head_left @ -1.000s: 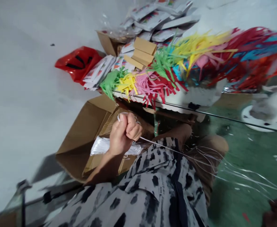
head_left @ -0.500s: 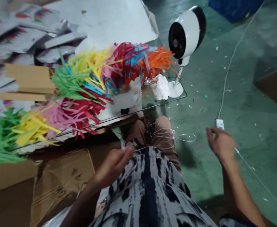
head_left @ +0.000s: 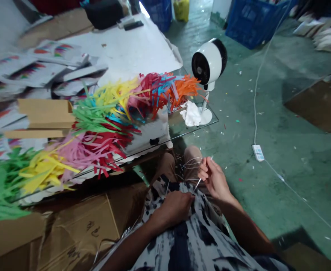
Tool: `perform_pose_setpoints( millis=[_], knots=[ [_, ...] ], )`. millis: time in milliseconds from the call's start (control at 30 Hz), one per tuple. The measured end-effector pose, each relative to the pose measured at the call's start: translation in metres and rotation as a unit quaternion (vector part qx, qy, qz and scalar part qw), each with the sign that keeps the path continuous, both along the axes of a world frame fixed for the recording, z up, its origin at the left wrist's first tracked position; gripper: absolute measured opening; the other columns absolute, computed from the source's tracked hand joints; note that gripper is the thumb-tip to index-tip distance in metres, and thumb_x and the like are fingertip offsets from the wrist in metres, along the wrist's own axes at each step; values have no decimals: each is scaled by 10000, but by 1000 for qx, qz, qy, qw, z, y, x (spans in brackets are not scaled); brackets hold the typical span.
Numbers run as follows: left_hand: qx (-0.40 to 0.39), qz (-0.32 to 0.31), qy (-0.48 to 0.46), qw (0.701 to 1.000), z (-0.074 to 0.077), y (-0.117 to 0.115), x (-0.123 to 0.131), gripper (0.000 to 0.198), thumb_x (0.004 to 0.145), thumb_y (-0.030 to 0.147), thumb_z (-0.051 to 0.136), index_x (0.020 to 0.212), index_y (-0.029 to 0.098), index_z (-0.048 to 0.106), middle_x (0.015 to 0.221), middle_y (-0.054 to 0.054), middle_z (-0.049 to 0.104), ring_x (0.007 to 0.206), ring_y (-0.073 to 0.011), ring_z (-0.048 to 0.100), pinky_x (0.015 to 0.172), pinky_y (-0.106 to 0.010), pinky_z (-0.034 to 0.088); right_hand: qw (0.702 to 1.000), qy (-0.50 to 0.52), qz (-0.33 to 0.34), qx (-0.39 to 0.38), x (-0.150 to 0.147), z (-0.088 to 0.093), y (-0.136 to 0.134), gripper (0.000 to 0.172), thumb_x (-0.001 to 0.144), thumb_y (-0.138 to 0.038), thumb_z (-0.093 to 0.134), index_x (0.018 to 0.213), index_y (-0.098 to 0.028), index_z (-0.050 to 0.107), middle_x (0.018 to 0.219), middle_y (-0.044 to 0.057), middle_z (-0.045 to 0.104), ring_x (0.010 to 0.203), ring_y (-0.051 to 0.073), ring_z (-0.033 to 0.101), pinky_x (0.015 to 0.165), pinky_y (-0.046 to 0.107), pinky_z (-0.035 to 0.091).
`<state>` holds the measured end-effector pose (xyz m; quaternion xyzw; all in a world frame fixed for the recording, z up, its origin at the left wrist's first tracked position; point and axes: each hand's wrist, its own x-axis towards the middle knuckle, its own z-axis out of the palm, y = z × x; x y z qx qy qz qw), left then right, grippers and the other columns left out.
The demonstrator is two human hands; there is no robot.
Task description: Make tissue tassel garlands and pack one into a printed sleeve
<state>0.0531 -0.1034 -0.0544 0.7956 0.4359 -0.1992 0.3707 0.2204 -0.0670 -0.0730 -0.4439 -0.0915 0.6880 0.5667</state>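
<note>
Item 1: wht cord (head_left: pixel 198 183), thin, 1 length, held betw. both hands above patterned garment (head_left: pixel 179 244); loose loops seen at R knee (head_left: pixel 192 151).

L hand (head_left: pixel 175 207): curled round lower part, back up; fingertips hidden, exact grip can't be told. R hand (head_left: pixel 213 177): upper part pinched betw. thumb & fingers.

Status (judged): work on this length under way, unfinished by the look of it. Cord drawn straight betw. hands; no knot can be made out, no tassel seen joined to it. No. of lengths done or left: can't be told.

Done, as shown: fringed tassels (head_left: pixel 92 150), grn/yel/pink/red/blue/orange, cut in strips & laid along near edge of table (head_left: pixel 137 49). Whether strung: can't tell.

Adj. stock: printed packets (head_left: pixel 41 71), piled; kraft box (head_left: pixel 44 113), unfilled state not verifiable; carton (head_left: pixel 81 229), handwritten marks, by L forearm.

Misc.: wht/blk fan (head_left: pixel 210 62); crumpled tissue (head_left: pixel 192 114), beside fan base.
</note>
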Motion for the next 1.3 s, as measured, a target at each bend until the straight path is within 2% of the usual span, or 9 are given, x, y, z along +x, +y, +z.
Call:
perform_pose_setpoints(
  millis=[133, 300, 500, 600, 667, 833, 1000, 1167, 1300],
  knots=[
    [6, 37, -34, 999, -20, -17, -9, 498, 1106, 406, 244, 1048, 207, 697, 971, -137, 789, 963, -306, 770, 824, -376, 530, 991, -114, -36, 53, 2, 21, -10, 489, 871, -631, 744, 733, -215, 529, 606, -78, 336, 519, 85, 273, 473, 218, 257],
    [0, 94, -76, 993, -38, -23, -27, 419, 1093, 412, 276, 1012, 221, 641, 972, -108, 774, 939, -282, 748, 793, -340, 478, 970, -223, -32, 94, -2, 20, -20, 524, 956, -674, 602, 722, -213, 510, 614, -59, 361, 551, 102, 283, 511, 246, 230],
    [-57, 139, -230, 961, -35, 15, -56, 485, 1075, 556, 299, 1023, 243, 665, 993, -69, 754, 924, -229, 696, 851, -322, 508, 946, -287, -88, 125, 28, 47, 10, 496, 998, -654, 523, 735, -236, 491, 622, -51, 342, 546, 125, 275, 516, 269, 242],
    [-74, 95, -307, 944, -1, 62, -68, 562, 975, 618, 566, 1451, 320, 593, 1463, -101, 635, 1318, -274, 596, 1122, -361, 467, 908, -395, -12, 141, 28, 62, 28, 501, 1049, -594, 445, 703, -237, 506, 648, -12, 434, 587, 153, 378, 552, 288, 312],
    [-84, 90, -354, 927, 32, 104, -72, 623, 995, 577, 563, 1577, 372, 480, 1628, -83, 491, 1473, -303, 476, 1231, -423, 387, 868, -453, 96, 181, 18, 74, 45, 480, 1077, -525, 402, 716, -240, 537, 654, 0, 486, 598, 162, 438, 572, 296, 344],
    [-141, 229, -471, 840, 100, 202, -62, 456, 1023, 542, 548, 1398, 329, 695, 1450, -94, 650, 1344, -300, 592, 1173, -419, 451, 773, -472, 306, 294, -24, 111, 110, 346, 1091, -366, 368, 940, -262, 661, 827, 50, 677, 776, 211, 631, 753, 334, 467],
    [-106, 347, -528, 767, 132, 239, -48, 253, 971, 428, 692, 962, 244, 864, 990, -98, 789, 1006, -251, 708, 938, -366, 557, 825, -397, 345, 206, -41, 153, 146, 299, 1092, -366, 407, 1062, -230, 672, 988, 70, 715, 887, 210, 643, 810, 329, 481],
    [-106, 353, -491, 789, 178, 246, -33, 298, 993, 460, 652, 1061, 253, 855, 1121, -109, 809, 1109, -278, 708, 1043, -436, 531, 890, -346, 293, 45, -28, 201, 149, 397, 1057, -525, 482, 879, -215, 653, 848, 31, 639, 783, 184, 552, 694, 301, 440],
    [-231, 443, -469, 728, 205, 251, -18, 613, 909, 650, 684, 1349, 226, 730, 1300, -146, 750, 1119, -294, 730, 1005, -435, 569, 917, -282, 281, 8, -15, 231, 156, 444, 1044, -583, 480, 830, -219, 617, 687, -25, 476, 634, 141, 409, 579, 279, 317]
  ],
)
